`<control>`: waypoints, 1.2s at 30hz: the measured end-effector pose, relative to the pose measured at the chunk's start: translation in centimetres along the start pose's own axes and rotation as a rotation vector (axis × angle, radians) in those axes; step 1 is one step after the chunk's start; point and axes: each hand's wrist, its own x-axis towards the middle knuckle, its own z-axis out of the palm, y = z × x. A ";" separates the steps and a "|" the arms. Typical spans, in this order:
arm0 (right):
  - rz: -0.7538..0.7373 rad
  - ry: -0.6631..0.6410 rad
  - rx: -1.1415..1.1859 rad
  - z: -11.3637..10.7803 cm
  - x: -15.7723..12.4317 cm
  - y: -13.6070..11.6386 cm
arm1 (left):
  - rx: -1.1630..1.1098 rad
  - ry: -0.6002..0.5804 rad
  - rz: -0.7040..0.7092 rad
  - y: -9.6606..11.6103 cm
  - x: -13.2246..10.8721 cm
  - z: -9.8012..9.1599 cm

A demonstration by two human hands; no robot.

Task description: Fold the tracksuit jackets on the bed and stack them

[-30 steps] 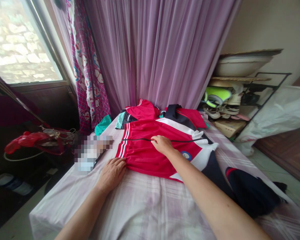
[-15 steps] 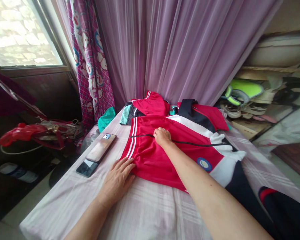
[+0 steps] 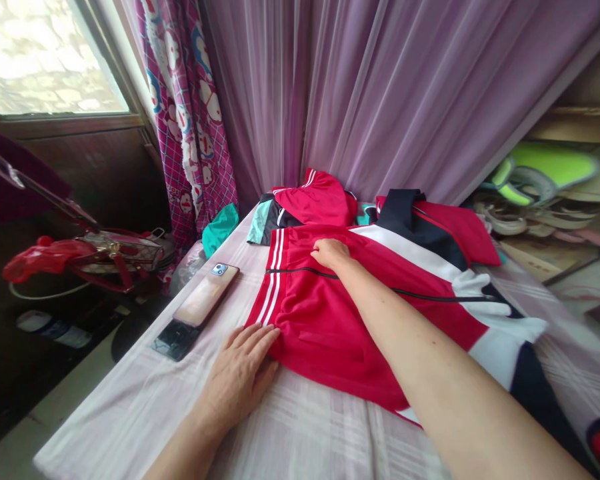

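Your left hand (image 3: pixel 243 373) lies flat on the striped hem's (image 3: pixel 267 301) near end, probably steadying the red jacket (image 3: pixel 330 337) spread across the surface (image 3: pixel 130 400); your right hand (image 3: pixel 333 253) is curled by the zip (image 3: pixel 300 269), grip unclear.

Daylight enters through the window (image 3: pixel 55 60), far left of the right hand (image 3: pixel 332 255); its view washes out. Panel (image 3: pixel 95 177) below is dim, detail lost. Red jacket (image 3: pixel 325 313) under the grip reads evenly lit. Shoes (image 3: pixel 505 220), right of grip, look smeared; edges stretch wide-angle.
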 end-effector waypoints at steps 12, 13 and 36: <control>0.011 0.033 -0.050 -0.8 4.3 2.9 | 0.029 -0.017 -0.001 0.1 0.0 -0.3; 0.028 0.053 -0.045 -0.7 4.6 2.8 | 0.028 -0.021 -0.006 0.2 0.0 -0.4; -0.291 0.001 0.027 4.2 -12.0 0.2 | 0.007 0.017 -0.055 0.0 0.3 -0.1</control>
